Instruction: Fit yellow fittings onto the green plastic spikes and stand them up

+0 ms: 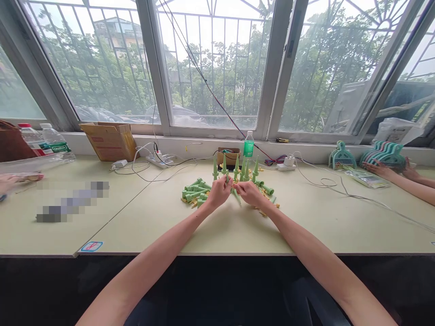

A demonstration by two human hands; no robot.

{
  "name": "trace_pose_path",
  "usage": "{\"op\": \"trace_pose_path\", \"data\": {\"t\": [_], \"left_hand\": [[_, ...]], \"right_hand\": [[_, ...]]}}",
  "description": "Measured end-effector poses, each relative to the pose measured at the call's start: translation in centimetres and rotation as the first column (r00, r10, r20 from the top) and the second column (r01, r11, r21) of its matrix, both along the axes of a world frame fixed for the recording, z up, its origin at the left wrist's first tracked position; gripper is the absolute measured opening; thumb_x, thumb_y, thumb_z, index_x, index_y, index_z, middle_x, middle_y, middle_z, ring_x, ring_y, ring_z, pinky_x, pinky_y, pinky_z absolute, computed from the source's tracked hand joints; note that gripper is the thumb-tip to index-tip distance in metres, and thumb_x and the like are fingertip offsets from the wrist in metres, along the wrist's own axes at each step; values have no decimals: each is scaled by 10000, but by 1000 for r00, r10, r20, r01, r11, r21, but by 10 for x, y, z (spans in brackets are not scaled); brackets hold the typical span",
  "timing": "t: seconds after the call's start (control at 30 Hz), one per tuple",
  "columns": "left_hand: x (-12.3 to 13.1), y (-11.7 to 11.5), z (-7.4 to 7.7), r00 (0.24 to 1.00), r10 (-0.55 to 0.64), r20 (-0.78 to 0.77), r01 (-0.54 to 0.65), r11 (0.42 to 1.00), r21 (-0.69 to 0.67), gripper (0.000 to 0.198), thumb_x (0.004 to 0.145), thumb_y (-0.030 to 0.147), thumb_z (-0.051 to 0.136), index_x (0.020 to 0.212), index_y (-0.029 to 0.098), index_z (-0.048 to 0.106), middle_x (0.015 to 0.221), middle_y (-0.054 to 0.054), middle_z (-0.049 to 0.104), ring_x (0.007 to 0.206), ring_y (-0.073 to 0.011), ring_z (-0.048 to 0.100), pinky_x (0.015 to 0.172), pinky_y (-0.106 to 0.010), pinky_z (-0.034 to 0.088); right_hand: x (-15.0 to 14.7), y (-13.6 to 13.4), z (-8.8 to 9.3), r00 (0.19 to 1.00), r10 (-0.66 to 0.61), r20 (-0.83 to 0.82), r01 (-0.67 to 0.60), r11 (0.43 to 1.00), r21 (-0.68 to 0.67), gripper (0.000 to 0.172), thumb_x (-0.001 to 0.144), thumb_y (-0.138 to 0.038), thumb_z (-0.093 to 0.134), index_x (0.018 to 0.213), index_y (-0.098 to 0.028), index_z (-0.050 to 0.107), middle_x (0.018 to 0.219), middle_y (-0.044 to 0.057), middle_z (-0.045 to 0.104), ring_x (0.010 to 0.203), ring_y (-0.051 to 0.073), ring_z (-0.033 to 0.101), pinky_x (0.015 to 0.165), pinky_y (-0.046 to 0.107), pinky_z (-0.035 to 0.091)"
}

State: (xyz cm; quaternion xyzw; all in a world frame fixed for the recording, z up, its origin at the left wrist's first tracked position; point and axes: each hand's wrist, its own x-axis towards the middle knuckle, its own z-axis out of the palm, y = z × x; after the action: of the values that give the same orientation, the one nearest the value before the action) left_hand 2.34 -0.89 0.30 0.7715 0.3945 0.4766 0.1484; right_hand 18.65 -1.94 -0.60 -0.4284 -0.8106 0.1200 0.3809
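Note:
My left hand (220, 190) and my right hand (249, 192) meet above the table, both with fingers closed. A green plastic piece (227, 179) shows at the left fingertips, pinched between thumb and finger. The right fingers are pressed together beside it; what they hold is too small and covered to make out. Just below the hands a green pointed piece (236, 196) slants downward. Behind them stand several upright green cone-shaped pieces (215, 168). To the left lies a pile of green tubular pieces (195, 191), with small yellow pieces (263, 213) scattered around.
A small open box (228, 157) and a green-labelled bottle (248, 144) stand at the back. Power strips (159, 159) and loose cables (346, 194) cross the table. A cardboard box (108, 141) is back left. At right, another person's hands (379, 171) touch teal hangers (385, 156).

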Motion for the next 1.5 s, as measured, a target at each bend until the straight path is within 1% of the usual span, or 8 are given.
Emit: {"op": "trace_pose_path", "data": {"t": [0.17,0.33,0.57,0.83,0.93,1.1,1.33,1.5], "left_hand": [[0,3,-1,998,64,21,-64,998,-5,217,912,329,442,793,183,549,585,11,555,474,-109,436,542,-247,351],[0,2,1,997,62,42,-61,998,-22,212,908,317,440,764,188,528,623,1,586,503,-116,474,555,-249,365],[-1,2,-2,999,44,18,-43,999,-30,222,906,338,438,781,185,538,562,23,530,469,-108,424,532,-248,347],[-1,1,-2,1000,14,0,-14,1000,-27,217,908,337,441,780,188,534,545,35,497,464,-101,386,527,-243,334],[0,-1,-2,1000,-8,-12,8,1000,-22,232,911,343,439,766,190,536,556,28,510,480,-104,400,541,-244,347],[2,-5,-2,999,-42,-20,41,999,-25,270,918,361,427,733,188,522,585,13,541,501,-106,409,546,-247,356],[2,-2,-5,998,-47,-40,47,999,-10,264,917,351,425,765,178,553,621,2,569,502,-103,390,532,-248,338],[2,-1,-4,999,-41,-18,41,999,-19,262,919,350,423,760,181,543,591,9,543,489,-103,383,520,-250,330]], "right_hand": [[-1,0,0,999,-47,7,47,998,32,362,929,-417,403,677,-175,496,581,-18,490,534,100,360,538,235,264],[0,2,-2,999,-31,18,30,998,48,322,898,-458,473,746,-178,524,571,-30,480,524,102,350,530,230,270],[-1,0,-3,1000,-19,3,19,999,35,283,910,-398,454,719,-190,476,566,-40,452,522,99,316,523,229,258],[0,0,-3,1000,-29,-6,29,999,23,312,919,-371,416,668,-190,447,559,-37,427,530,100,303,523,236,254],[0,-1,-2,999,-44,-3,44,999,19,338,923,-343,383,631,-185,445,548,-27,428,527,102,301,520,241,253],[1,-2,0,999,-32,-7,32,999,3,359,930,-337,346,635,-180,477,533,-17,452,513,104,330,521,244,262],[0,-1,0,999,-34,16,34,999,21,389,938,-357,340,622,-178,476,558,-10,481,526,104,364,538,243,273],[-2,-2,0,998,-55,-1,55,998,25,383,942,-366,355,620,-183,451,536,-18,453,509,104,338,521,247,255]]}}
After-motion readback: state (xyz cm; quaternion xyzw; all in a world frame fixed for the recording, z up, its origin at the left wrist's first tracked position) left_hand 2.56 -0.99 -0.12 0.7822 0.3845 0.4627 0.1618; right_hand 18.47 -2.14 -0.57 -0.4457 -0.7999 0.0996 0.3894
